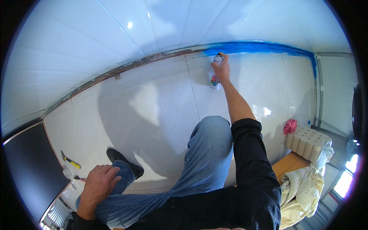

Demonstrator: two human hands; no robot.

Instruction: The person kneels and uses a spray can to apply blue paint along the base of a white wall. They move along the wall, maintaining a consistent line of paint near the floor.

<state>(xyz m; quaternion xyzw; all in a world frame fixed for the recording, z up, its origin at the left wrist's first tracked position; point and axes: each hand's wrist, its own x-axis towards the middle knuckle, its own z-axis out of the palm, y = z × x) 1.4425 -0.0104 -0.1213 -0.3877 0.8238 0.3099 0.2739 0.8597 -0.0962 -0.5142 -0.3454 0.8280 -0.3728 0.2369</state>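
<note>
My right hand (pixel 222 69) is wrapped around a spray paint can (pixel 215 80), a finger at its black nozzle, close to the foot of the white panelled wall (pixel 166 26). Fresh-looking blue paint (pixel 258 47) covers the strip where wall and floor meet, from beside the can to the right corner and a little way along the side wall. Left of the can the same strip (pixel 129 65) is bare, brown and rough. My left hand (pixel 99 181) rests on my left leg in jeans, its fingers somewhat bent, and no object shows in it.
Pale glossy tiles (pixel 161 115) form the floor. A yellow-handled tool with a dark blade (pixel 71 162) lies at left, near a dark panel (pixel 34 161). At right are a pink cloth (pixel 290 126), wrapped paper rolls (pixel 307 142), a wooden surface (pixel 290 162) and folded fabric (pixel 304 192).
</note>
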